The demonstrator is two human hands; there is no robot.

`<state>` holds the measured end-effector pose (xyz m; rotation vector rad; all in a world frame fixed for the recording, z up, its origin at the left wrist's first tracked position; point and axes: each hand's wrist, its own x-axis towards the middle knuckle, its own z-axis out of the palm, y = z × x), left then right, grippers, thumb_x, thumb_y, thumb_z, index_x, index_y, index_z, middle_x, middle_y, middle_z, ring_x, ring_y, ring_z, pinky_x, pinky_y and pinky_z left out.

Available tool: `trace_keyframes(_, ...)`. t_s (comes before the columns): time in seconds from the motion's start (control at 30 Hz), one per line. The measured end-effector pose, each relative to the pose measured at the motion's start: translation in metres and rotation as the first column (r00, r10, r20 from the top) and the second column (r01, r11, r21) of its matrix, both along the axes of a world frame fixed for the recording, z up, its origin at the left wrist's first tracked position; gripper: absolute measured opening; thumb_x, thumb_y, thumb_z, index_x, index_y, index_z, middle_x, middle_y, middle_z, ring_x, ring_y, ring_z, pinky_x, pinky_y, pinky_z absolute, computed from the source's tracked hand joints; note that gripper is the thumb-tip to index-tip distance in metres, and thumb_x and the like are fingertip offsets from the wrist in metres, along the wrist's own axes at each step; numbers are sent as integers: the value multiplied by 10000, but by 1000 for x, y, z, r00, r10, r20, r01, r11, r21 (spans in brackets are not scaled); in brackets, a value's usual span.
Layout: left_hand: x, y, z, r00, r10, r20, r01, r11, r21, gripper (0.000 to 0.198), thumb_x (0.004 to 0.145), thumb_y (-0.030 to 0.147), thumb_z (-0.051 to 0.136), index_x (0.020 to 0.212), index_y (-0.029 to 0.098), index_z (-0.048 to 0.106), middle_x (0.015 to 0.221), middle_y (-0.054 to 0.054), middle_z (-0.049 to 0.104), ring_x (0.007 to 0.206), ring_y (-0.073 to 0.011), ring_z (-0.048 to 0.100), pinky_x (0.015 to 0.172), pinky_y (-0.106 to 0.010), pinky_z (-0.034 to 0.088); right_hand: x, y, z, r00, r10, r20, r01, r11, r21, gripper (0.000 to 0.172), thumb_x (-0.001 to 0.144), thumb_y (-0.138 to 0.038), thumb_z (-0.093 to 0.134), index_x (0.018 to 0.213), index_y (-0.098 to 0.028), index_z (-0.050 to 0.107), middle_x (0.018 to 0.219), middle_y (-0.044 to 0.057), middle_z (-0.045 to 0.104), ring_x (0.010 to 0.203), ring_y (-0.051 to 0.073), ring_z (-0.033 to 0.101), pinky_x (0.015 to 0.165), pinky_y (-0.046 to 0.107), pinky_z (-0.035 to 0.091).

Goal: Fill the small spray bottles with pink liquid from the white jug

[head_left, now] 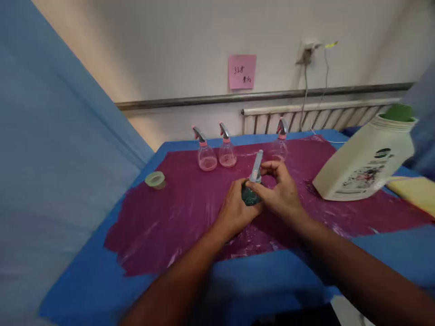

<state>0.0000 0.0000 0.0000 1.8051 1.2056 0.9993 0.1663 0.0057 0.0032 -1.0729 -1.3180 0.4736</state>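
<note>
A small spray bottle (250, 197) with a dark green body and a pale blue-grey spray head (257, 165) is between my hands. My left hand (235, 209) is wrapped round the bottle's body. With thumb and fingers, my right hand (282, 190) grips the collar below the spray head. Part of the bottle is hidden by my fingers. Beyond them stand two clear spray bottles with pink collars, a left one (207, 162) and a middle one (227, 159), each with a little pink liquid. A third clear spray bottle (279, 147) is partly behind my right hand.
A large white jug (369, 163) with a green mouth stands at the right, beside a yellow cloth (416, 192). A pale green round lid or cup (155, 179) sits at the left. Purple plastic sheeting (163, 226) covers the blue table (84, 280). A blue curtain (50, 158) hangs left.
</note>
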Motion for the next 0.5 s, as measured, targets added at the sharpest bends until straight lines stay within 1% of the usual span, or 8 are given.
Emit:
trace_keyframes(0.1,0,1,-1,1000,12,-9,-12,1000,-3,675,814,340,945,1398,242,622,1372,-93,748,1269,-325,731,1096,-479,587,-3,0,0,999,-14,-45,13,1000,-29,543,811,-406,969,1237,-251,669,1131,45,762,1077,260,747,1035,463,586)
trace_keyframes(0.2,0,1,-1,1000,4,1,-4,1000,-4,660,811,344,952,1377,250,626,1324,-74,764,1224,-312,749,1061,-461,606,-3,-1,-1,996,4,-89,-12,996,-85,568,829,-420,962,1286,-261,663,1137,56,791,1066,270,773,998,466,616)
trace_keyframes(0.27,-1,2,-1,1000,2,8,-2,1000,-11,654,817,354,952,1374,249,626,1304,-72,770,1210,-311,756,1054,-461,611,-1,-2,-3,992,60,-113,-73,991,-116,592,857,-420,942,1348,-270,647,1164,67,811,1083,278,788,996,473,635)
trace_keyframes(0.33,-1,1,0,1000,8,-2,-8,1000,-28,681,819,373,955,1397,245,617,1321,-87,770,1239,-329,752,1077,-486,604,1,-4,-4,981,145,-127,-161,979,-122,611,915,-392,882,1453,-278,615,1241,88,819,1140,284,792,1033,489,639)
trace_keyframes(0.43,-2,0,2,1000,16,-25,-17,999,-51,741,813,397,963,1438,238,598,1356,-108,762,1286,-353,739,1116,-518,589,1,-5,-6,957,262,-127,-276,955,-109,695,992,-324,762,1637,-304,502,1402,108,781,1233,282,774,1082,505,630)
trace_keyframes(0.5,-3,-1,4,1000,5,-27,-7,999,-49,706,824,385,949,1425,245,607,1348,-99,764,1273,-345,744,1105,-510,596,0,-2,-9,951,283,-122,-293,953,-71,767,994,-317,759,1691,-321,439,1449,104,745,1271,275,752,1121,514,614)
